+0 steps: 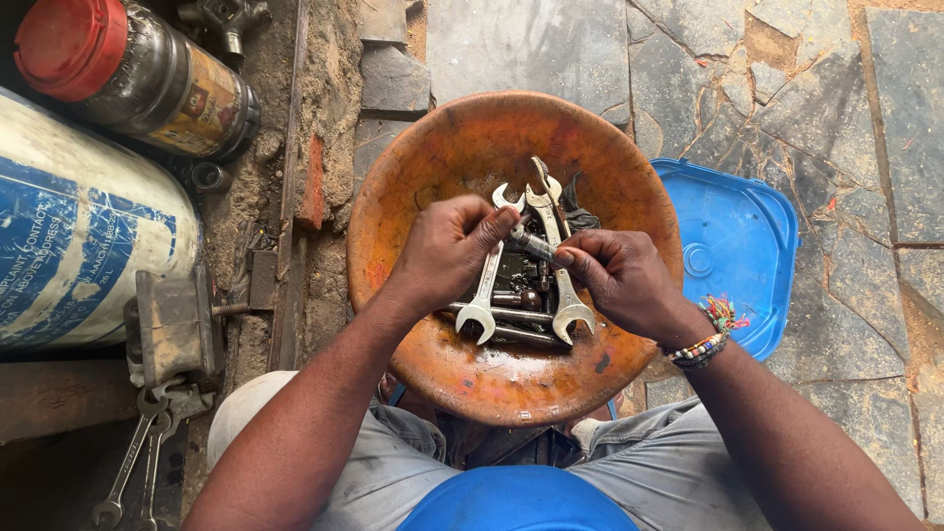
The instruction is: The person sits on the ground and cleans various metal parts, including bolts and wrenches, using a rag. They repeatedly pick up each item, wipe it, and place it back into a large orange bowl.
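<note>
Both hands are over a round orange bowl (pixel 462 138) that rests on the person's lap, above the stone floor (pixel 846 324). The left hand (pixel 444 251) and the right hand (pixel 618 278) hold together a small dark metal piece (pixel 532 244), which looks like a short bolt or rod; what it is exactly cannot be told. The fingers of the left hand are closed around its left end, with the thumb (pixel 492 225) pressed on it. The fingers of the right hand pinch its right end, thumb and forefinger closed on it. The piece is in the air, a little above the middle of the bowl.

Under the hands several silver spanners (pixel 568 305) lie in the bowl, crossing each other, with some dark small parts between them. The right wrist wears a bracelet of coloured beads (pixel 703 344).

To the right of the bowl a blue plastic lid (pixel 737 246) lies on the floor. At far left there are a dark jar with a red cap (pixel 128 74) and a big blue and white cylinder (pixel 79 246). Near left, two more spanners (pixel 133 462) lie beside a metal block (pixel 172 324).
</note>
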